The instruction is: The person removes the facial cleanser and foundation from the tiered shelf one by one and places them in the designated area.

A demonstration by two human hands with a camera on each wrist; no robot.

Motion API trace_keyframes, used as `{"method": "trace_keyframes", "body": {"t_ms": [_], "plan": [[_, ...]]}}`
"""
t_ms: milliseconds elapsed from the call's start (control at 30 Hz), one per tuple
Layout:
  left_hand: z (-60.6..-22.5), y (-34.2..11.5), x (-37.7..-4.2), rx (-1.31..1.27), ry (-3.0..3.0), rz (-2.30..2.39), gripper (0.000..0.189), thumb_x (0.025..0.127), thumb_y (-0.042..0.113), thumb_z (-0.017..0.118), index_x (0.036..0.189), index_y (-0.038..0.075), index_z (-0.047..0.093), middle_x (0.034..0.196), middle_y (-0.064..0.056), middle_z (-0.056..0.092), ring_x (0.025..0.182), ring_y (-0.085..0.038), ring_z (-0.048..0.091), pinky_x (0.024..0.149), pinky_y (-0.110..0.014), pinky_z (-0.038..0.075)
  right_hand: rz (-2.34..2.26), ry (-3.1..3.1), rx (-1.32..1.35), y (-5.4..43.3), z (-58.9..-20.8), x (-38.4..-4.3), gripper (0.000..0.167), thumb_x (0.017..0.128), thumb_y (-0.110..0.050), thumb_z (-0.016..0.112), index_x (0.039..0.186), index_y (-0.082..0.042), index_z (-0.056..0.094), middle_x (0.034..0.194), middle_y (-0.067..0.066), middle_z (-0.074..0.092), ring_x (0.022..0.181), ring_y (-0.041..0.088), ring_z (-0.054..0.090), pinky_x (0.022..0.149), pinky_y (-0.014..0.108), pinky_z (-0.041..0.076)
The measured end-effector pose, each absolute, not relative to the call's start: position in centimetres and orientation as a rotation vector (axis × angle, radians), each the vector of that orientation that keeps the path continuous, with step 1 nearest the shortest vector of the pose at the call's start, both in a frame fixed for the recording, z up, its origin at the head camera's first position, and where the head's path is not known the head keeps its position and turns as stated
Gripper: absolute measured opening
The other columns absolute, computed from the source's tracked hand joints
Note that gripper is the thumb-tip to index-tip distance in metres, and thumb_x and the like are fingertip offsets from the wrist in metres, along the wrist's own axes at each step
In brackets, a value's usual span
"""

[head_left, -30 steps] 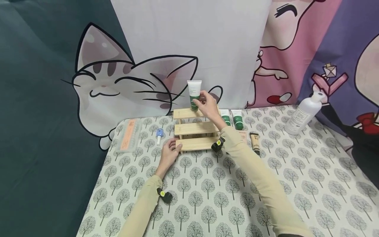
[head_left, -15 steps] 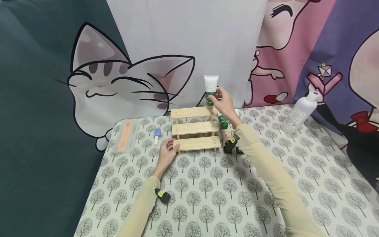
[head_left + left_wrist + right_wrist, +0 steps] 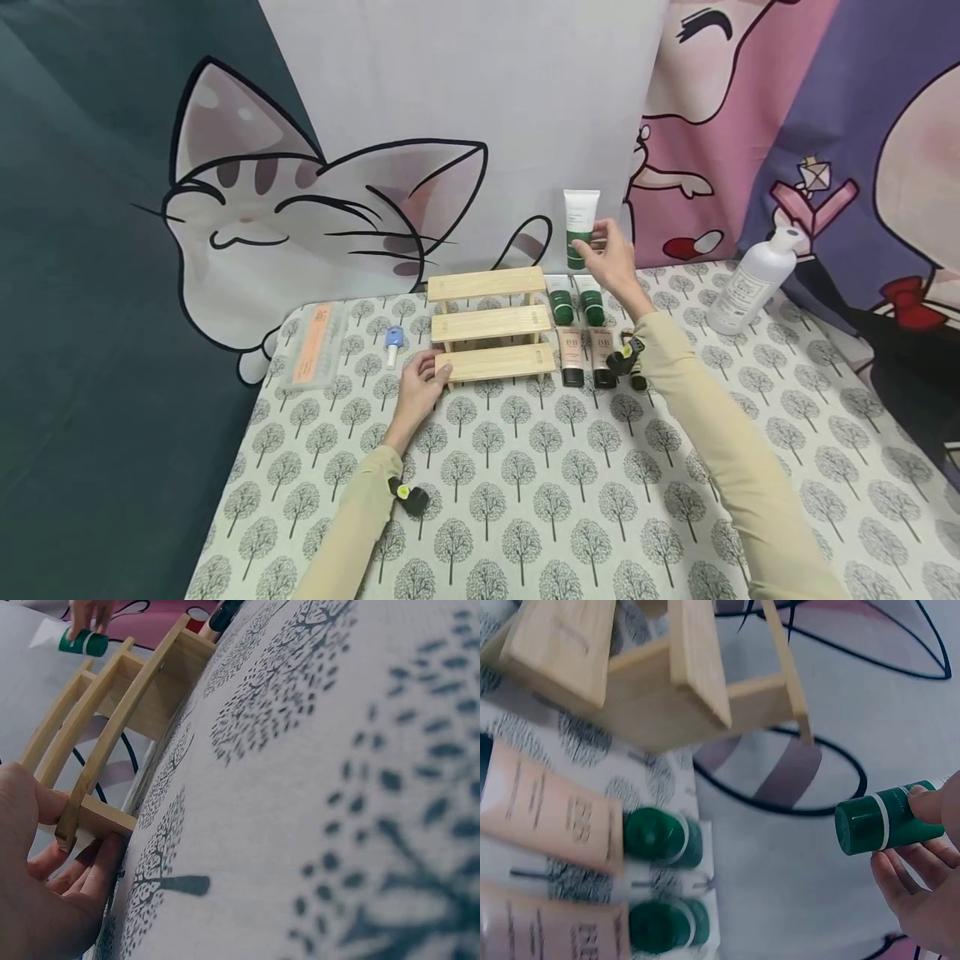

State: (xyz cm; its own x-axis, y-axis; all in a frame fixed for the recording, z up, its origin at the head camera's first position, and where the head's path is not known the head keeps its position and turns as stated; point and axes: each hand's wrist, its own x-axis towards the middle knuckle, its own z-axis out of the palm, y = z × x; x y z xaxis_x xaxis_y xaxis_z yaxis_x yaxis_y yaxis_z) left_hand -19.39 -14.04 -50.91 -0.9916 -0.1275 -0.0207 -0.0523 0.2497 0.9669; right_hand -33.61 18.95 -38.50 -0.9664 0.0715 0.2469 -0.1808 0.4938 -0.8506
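Note:
A white tube with a green lower part and cap is pinched upright by my right hand, raised right of the wooden rack. In the right wrist view the green cap points toward the rack. My left hand grips the left end of the lowest step of the three-tier wooden rack; the left wrist view shows the thumb above the board and fingers below. Two similar green-and-white tubes lie right of the rack, with two pinkish BB cream tubes in front of them.
A small dark-capped tube lies partly hidden behind the right wrist. A white pump bottle leans at the far right. Left of the rack are a blue-and-white small item and a clear case with an orange label. A printed curtain hangs behind.
My right hand has carried the green-and-white tube from above the rack's top step rightward, off the rack. The left hand keeps its hold on the lowest step. The view has shifted slightly.

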Motion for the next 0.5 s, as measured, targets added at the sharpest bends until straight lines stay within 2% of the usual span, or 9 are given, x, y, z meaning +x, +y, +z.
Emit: {"method": "trace_keyframes", "body": {"t_ms": [267, 500], "plan": [[-50.9, -14.0, -19.3, 0.153, -2.425, -1.893, 0.046, 0.097, 0.009, 0.066, 0.138, -0.006, 0.051, 0.132, -0.027, 0.06, 0.121, -0.038, 0.062, 0.11, -0.041, 0.052, 1.405, -2.533, -0.02, 21.8, -40.3, -33.7, 0.046, 0.097, -0.02, 0.067, 0.132, 0.006, 0.049, 0.132, 0.029, 0.061, 0.12, 0.042, 0.062, 0.108, 0.049, 0.051], [-51.1, -14.0, -19.4, 0.172, -2.433, -1.866, 0.044, 0.095, 0.009, 0.068, 0.135, -0.003, 0.054, 0.13, -0.023, 0.062, 0.117, -0.034, 0.064, 0.107, -0.037, 0.054, 1.375, -2.581, -0.09, 24.1, -41.3, -33.5, 0.053, 0.1, -0.026, 0.064, 0.136, 0.007, 0.046, 0.131, 0.029, 0.059, 0.119, 0.04, 0.06, 0.109, 0.049, 0.049]]}}
